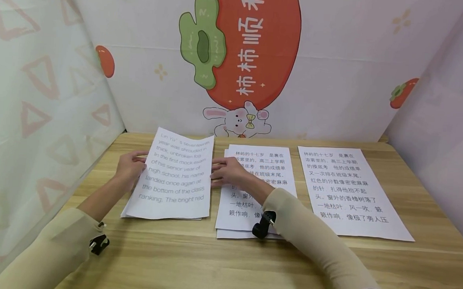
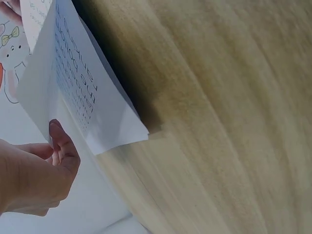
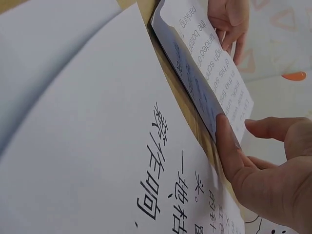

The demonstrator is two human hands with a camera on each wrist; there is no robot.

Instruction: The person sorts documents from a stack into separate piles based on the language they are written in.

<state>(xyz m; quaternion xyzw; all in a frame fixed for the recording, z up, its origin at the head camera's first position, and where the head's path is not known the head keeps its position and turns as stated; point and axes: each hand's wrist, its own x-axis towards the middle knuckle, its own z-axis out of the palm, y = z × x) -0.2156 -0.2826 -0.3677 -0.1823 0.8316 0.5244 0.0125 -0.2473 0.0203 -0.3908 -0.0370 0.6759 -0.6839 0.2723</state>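
Fingers [image 2: 57,131] of the left hand [image 1: 130,170] are clamped on the left edge of the English sheet [image 1: 175,181]; those of the right hand [image 1: 234,175] seem to pinch its right edge, the thumb against the paper and another finger standing a little off it. The sheet is just left of the middle pile [image 1: 228,224], bowed between the two hands; part of it is raised, though whether its near edge touches what is beneath cannot be told.

The step in hand looks like handling this sheet by both sides; the next move seems to call for both edges at an even height, so that the paper neither buckles nor drags the page below. Its printed face is up, with the top line toward the wall [image 1: 347,72] behind the middle pile; its long axis runs away from the person, roughly alongside that of the middle pile, and its lines read upright from the person's side.

Under the sheet, also left of the middle pile, a lower sheet [image 1: 124,212] peeps out along the near side; the right hand hangs partly over the middle pile, which shows Chinese print; another Chinese page [image 1: 349,197] lies right of the middle pile, apart from it; the wooden counter [image 1: 164,262] is beneath the middle pile and the rest.
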